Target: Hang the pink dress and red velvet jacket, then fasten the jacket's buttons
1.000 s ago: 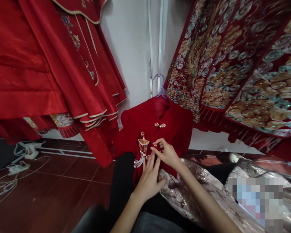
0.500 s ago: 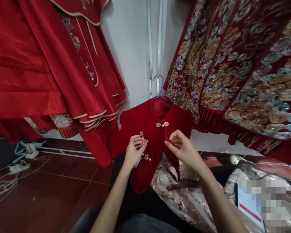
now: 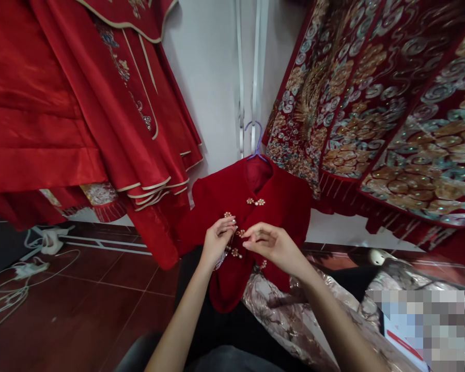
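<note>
A dark red velvet jacket (image 3: pixel 227 181) with a stand collar hangs on a purple hanger (image 3: pixel 260 139). At its neck the pearl-and-gold flower clasp (image 3: pixel 256 202) joins the two front edges. Below it, my left hand (image 3: pixel 219 240) pinches the fan-shaped ornament of the left-side flower clasp (image 3: pixel 228 214), mostly hidden by the fingers. My right hand (image 3: pixel 273 245) is closed on the right front edge, beside the matching clasp half (image 3: pixel 241 233). The two hands are almost touching. Lower down, another flower clasp half (image 3: pixel 236 253) and its counterpart (image 3: pixel 263 264) sit apart.
Red satin garments (image 3: pixel 62 103) hang at the left, and a sequined, fringed red garment (image 3: pixel 372 113) at the right. Pale shiny patterned fabric (image 3: pixel 290 315) lies below the jacket, with a phone (image 3: pixel 405 343) on it. White cables (image 3: pixel 19 279) run over the tiled floor at left.
My right hand has moved left with the jacket's right front edge, bringing its clasp half close to my left hand. The left hand stays at its clasp.
</note>
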Motion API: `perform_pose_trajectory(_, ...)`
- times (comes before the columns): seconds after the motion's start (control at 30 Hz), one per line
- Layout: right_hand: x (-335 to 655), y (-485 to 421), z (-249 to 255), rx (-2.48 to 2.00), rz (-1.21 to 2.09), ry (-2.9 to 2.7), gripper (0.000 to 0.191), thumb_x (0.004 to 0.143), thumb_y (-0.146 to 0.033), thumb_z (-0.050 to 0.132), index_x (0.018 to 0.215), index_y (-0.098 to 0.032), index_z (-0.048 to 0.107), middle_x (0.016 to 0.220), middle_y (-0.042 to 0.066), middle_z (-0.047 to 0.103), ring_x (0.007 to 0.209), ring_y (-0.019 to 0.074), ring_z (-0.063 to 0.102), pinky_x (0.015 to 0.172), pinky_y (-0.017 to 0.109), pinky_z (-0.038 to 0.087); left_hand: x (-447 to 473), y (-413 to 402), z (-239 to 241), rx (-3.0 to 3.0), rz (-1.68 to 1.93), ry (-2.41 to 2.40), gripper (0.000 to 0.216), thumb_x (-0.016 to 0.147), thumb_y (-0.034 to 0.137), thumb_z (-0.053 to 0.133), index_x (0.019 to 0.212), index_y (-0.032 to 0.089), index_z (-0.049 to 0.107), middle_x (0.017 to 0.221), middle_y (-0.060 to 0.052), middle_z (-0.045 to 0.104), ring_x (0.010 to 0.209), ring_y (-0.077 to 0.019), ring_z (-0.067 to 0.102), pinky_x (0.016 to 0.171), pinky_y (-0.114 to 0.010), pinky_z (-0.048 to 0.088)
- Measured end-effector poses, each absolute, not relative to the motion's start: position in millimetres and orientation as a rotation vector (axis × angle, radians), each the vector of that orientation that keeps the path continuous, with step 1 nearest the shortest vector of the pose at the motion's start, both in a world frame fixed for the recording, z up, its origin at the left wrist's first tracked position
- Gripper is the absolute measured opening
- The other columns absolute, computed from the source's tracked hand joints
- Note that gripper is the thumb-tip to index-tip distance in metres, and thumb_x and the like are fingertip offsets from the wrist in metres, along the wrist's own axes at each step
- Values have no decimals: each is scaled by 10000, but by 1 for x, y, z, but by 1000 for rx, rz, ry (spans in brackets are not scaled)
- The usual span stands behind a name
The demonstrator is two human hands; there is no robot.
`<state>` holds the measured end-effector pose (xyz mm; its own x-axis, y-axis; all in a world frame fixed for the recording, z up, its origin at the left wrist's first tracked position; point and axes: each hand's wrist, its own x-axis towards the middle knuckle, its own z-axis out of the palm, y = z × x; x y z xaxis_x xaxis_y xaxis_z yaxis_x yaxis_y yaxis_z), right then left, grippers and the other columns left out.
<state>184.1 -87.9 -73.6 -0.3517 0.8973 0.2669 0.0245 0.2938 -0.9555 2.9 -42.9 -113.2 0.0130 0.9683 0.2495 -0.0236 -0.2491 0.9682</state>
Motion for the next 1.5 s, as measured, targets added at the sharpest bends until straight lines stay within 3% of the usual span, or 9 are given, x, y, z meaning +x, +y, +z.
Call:
perform_pose_trajectory(0.17, 190, -58, -113, -1226, 786, -1596, 329, 697, -337, 717, 967, -184, 607, 848, 35, 587, 750, 156, 592, 649, 283, 515, 5, -40, -118, 1372, 1408, 1093, 322, 694, 203, 693, 1007, 132, 665, 994, -108, 696, 901, -191, 652, 881, -368, 502)
perform_pose_trajectory(0.33, 177, -47, -145, -1105, 1002, -1602, 429, 738, -406, 681, 1076, -175, 553, 923, 64, 622, 844, 172, 627, 763, 323, 541, 3, -44, -117, 1355, 1422, 1074, 315, 697, 222, 695, 998, 136, 668, 996, -100, 701, 933, -192, 649, 906, -358, 490)
perform_pose_trajectory(0.53, 150, -53, -145, -1017, 920, -1440, 310, 763, -427, 670, 924, -192, 547, 809, 31, 634, 768, 162, 645, 715, 295, 558, -6, -46, -113, 1287, 1338, 1022, 414, 698, 276, 717, 1085, 141, 659, 1093, -116, 688, 1047, -219, 627, 997, -382, 435)
perform_pose_trajectory(0.73, 147, -42, -120, -968, 761, -1499, 194, 806, -367, 631, 886, -191, 613, 822, 32, 679, 765, 154, 663, 722, 277, 565, -5, -42, -114, 1180, 1392, 1024, 385, 723, 372, 695, 1039, 152, 692, 1193, -120, 650, 1071, -246, 619, 937, -387, 487)
perform_pose_trajectory(0.87, 147, -35, -113, -1025, 674, -1504, 168, 793, -334, 638, 865, -183, 622, 766, 24, 676, 713, 151, 660, 686, 275, 570, -4, -38, -119, 1155, 1429, 1051, 400, 713, 377, 703, 1025, 127, 693, 1063, -118, 700, 925, -217, 668, 912, -397, 503)
perform_pose_trajectory(1.0, 146, -32, -116, -1026, 609, -1509, 147, 804, -317, 622, 862, -183, 625, 803, 38, 680, 726, 149, 657, 693, 275, 573, -3, -36, -125, 1222, 1467, 1058, 399, 688, 334, 729, 1016, 110, 689, 968, -109, 722, 909, -202, 670, 945, -399, 484)
perform_pose_trajectory(1.5, 138, -24, -124, -1007, 587, -1531, 136, 816, -303, 596, 853, -175, 624, 820, 39, 675, 738, 142, 657, 701, 271, 580, 3, -28, -135, 1291, 1609, 1140, 341, 662, 301, 756, 942, 114, 700, 927, -104, 735, 848, -191, 691, 889, -371, 522)
